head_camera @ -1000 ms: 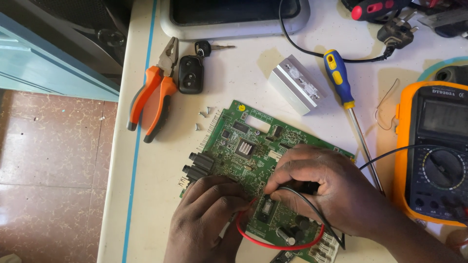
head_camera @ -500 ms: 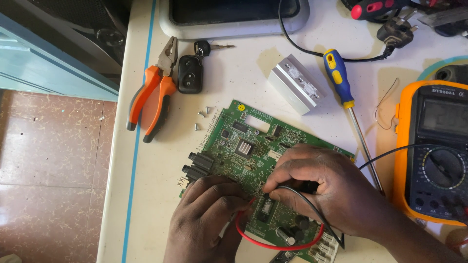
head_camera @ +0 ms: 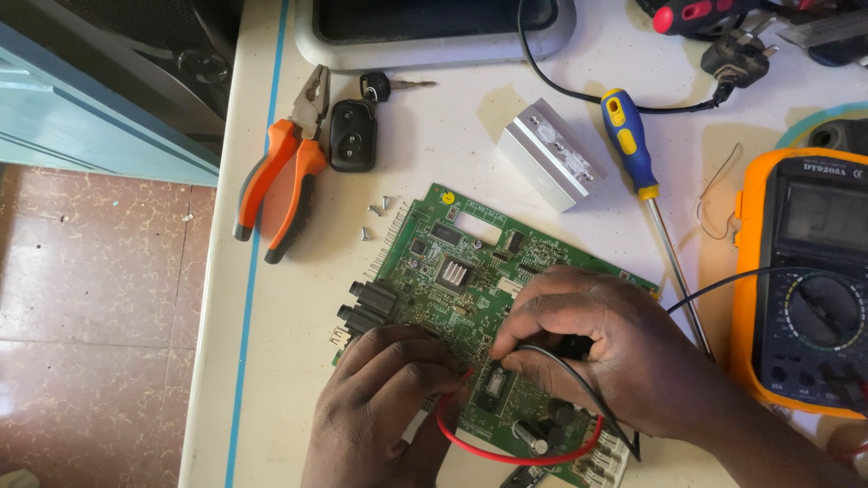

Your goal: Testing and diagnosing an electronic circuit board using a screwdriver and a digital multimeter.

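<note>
My hands pinch probes: right hand [head_camera: 615, 357] the black lead [head_camera: 579, 384], left hand [head_camera: 389, 398] the red lead [head_camera: 506, 455], both on the green circuit board [head_camera: 452, 271] mid-worktop [head_camera: 434, 172]. Multimeter [head_camera: 805, 280] at three o'clock. I'd keep tips steady, touching single pads only.

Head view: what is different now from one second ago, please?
Nothing has visibly changed. The left hand and right hand stay on the green circuit board with the red lead and black lead; the pliers, screwdriver and multimeter lie as before.
</note>
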